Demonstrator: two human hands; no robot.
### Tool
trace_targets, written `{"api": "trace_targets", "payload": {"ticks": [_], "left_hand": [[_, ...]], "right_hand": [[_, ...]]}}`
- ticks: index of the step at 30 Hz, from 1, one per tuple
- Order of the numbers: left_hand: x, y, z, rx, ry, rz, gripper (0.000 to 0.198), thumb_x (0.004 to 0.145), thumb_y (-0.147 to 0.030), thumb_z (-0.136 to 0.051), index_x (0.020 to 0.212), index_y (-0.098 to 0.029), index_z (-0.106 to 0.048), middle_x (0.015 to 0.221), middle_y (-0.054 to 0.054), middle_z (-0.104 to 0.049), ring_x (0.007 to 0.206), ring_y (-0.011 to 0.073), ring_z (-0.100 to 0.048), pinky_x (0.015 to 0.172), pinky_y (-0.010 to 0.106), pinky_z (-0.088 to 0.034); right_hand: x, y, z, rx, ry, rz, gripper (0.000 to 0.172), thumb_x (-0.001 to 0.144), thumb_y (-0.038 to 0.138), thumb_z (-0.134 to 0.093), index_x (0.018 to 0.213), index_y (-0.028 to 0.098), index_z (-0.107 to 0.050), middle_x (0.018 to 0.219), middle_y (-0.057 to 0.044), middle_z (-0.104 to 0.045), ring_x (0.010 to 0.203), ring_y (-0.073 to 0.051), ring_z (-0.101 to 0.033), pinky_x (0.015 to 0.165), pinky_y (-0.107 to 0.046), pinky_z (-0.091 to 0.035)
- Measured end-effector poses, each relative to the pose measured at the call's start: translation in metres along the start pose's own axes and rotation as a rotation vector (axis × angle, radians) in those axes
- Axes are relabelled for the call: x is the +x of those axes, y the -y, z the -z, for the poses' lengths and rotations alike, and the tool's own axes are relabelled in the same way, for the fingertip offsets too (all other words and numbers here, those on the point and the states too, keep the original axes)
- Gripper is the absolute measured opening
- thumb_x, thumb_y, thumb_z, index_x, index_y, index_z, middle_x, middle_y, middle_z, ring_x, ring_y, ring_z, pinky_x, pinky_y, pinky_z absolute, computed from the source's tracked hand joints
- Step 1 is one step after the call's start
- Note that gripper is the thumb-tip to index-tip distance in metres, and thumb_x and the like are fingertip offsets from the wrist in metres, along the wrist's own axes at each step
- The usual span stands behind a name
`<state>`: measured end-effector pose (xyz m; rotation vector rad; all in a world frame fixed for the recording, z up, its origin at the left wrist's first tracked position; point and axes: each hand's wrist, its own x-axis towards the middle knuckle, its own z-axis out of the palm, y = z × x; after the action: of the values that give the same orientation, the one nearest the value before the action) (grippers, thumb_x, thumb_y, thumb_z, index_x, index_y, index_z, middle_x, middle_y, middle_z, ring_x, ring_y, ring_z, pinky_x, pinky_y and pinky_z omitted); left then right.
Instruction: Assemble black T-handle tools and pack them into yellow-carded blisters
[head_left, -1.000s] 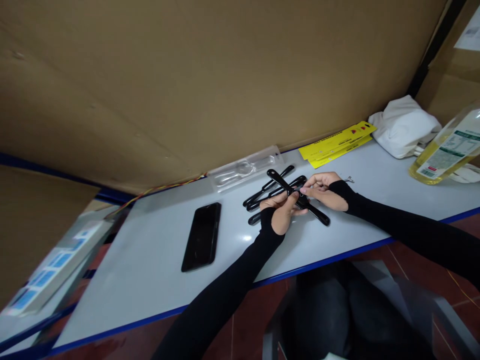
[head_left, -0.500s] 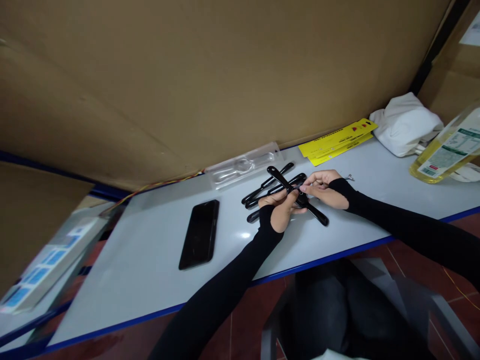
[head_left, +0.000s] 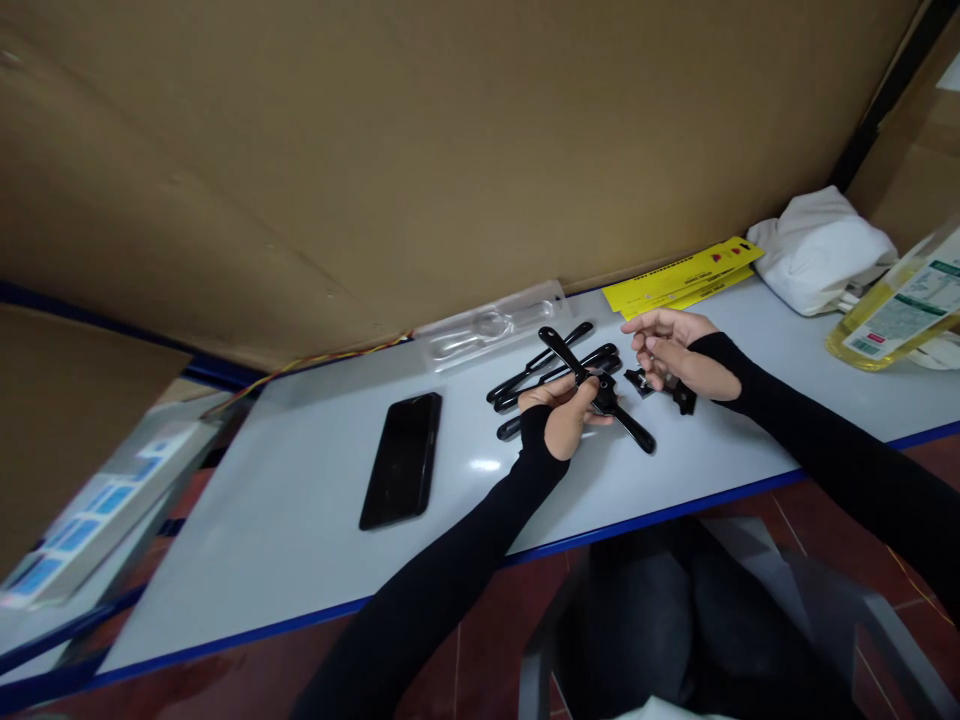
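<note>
My left hand (head_left: 564,412) is closed round the middle of a long black handle-shaped part (head_left: 559,350), holding it tilted above the white table (head_left: 300,520). Its ends stick out up-left and down-right of my fist. My right hand (head_left: 664,348) hovers just to the right, fingers loosely curled and slightly apart, with nothing visible in them. Below it two small black pieces (head_left: 684,398) lie on the table. Several more long black parts (head_left: 525,385) lie behind my left hand.
A black phone (head_left: 401,460) lies left of my hands. A clear plastic blister tray (head_left: 491,325) and yellow cards (head_left: 679,280) rest against the cardboard wall (head_left: 375,150). A white cloth (head_left: 821,250) and a bottle of yellow liquid (head_left: 892,310) stand at the right.
My right hand has let go of the black part and drawn away up and to the right. Small black pieces now show on the table beneath it. My left hand keeps its grip.
</note>
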<state>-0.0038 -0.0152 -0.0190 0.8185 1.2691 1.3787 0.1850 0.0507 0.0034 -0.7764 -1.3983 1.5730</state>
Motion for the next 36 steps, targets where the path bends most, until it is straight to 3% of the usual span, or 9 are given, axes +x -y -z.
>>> {"api": "trace_targets", "payload": {"ticks": [3,6,11,14,18,22,26,36], "left_hand": [[0.002,0.001,0.001,0.005,0.003,-0.014,0.044,0.064,-0.042,-0.096,0.09,-0.009,-0.081,0.074,0.011,-0.079,0.067,0.0299,-0.08,0.053,0.036,-0.068],[0.003,0.002,0.003,0.002,0.008,-0.018,0.048,0.063,-0.043,-0.097,0.091,-0.009,-0.081,0.074,0.012,-0.079,0.067,0.0307,-0.08,0.053,0.037,-0.068],[0.001,0.002,0.002,0.011,-0.001,-0.016,0.042,0.066,-0.04,-0.096,0.091,-0.01,-0.083,0.073,0.009,-0.079,0.065,0.0272,-0.079,0.054,0.035,-0.068],[0.001,0.003,0.002,0.004,-0.009,-0.017,0.042,0.065,-0.038,-0.096,0.092,-0.009,-0.083,0.072,0.008,-0.079,0.062,0.0256,-0.078,0.052,0.033,-0.067],[0.002,0.003,0.002,0.007,0.011,-0.013,0.042,0.067,-0.039,-0.094,0.095,-0.009,-0.084,0.074,0.01,-0.079,0.064,0.0255,-0.078,0.053,0.034,-0.067],[0.001,0.002,0.002,0.006,0.001,-0.01,0.043,0.065,-0.038,-0.096,0.094,-0.01,-0.084,0.073,0.009,-0.079,0.06,0.0244,-0.077,0.052,0.035,-0.067],[0.0,0.002,0.002,0.014,0.013,-0.008,0.038,0.067,-0.037,-0.094,0.094,-0.011,-0.085,0.071,0.007,-0.078,0.059,0.0226,-0.076,0.054,0.035,-0.068],[0.001,0.006,0.001,0.005,0.003,-0.004,0.046,0.063,-0.042,-0.096,0.094,-0.01,-0.086,0.077,0.01,-0.08,0.064,0.0257,-0.078,0.055,0.036,-0.069]], "right_hand": [[-0.005,0.006,-0.004,-0.029,0.047,-0.025,0.06,0.079,0.048,-0.091,0.119,0.018,-0.059,0.112,-0.014,-0.076,0.078,-0.022,-0.077,0.048,-0.029,-0.063],[-0.009,0.013,-0.008,-0.053,0.013,-0.063,0.072,0.072,0.058,-0.095,0.119,0.019,-0.058,0.116,-0.018,-0.079,0.081,-0.028,-0.082,0.049,-0.03,-0.065],[-0.011,0.013,-0.01,-0.148,-0.002,-0.077,0.065,0.071,0.062,-0.094,0.11,0.013,-0.073,0.095,-0.015,-0.082,0.069,-0.025,-0.08,0.042,-0.025,-0.058],[-0.012,0.007,-0.01,-0.28,-0.016,0.01,0.054,0.079,0.056,-0.089,0.113,0.014,-0.083,0.086,-0.01,-0.081,0.062,-0.017,-0.073,0.039,-0.021,-0.049],[-0.013,0.005,-0.011,-0.409,-0.037,0.148,0.041,0.082,0.053,-0.086,0.101,0.017,-0.088,0.079,-0.006,-0.076,0.056,-0.01,-0.06,0.042,-0.021,-0.044],[-0.011,0.006,-0.015,-0.301,0.024,0.001,0.048,0.076,0.056,-0.09,0.096,0.013,-0.083,0.07,-0.004,-0.072,0.049,-0.01,-0.058,0.033,-0.02,-0.036],[-0.009,0.005,-0.018,-0.161,-0.002,-0.066,0.05,0.062,0.051,-0.1,0.083,0.013,-0.076,0.062,-0.002,-0.07,0.042,-0.01,-0.057,0.03,-0.02,-0.041],[-0.007,-0.002,-0.027,-0.189,0.006,-0.187,0.056,0.055,0.057,-0.101,0.073,0.013,-0.071,0.062,-0.004,-0.071,0.037,-0.009,-0.054,0.027,-0.02,-0.039]]}}
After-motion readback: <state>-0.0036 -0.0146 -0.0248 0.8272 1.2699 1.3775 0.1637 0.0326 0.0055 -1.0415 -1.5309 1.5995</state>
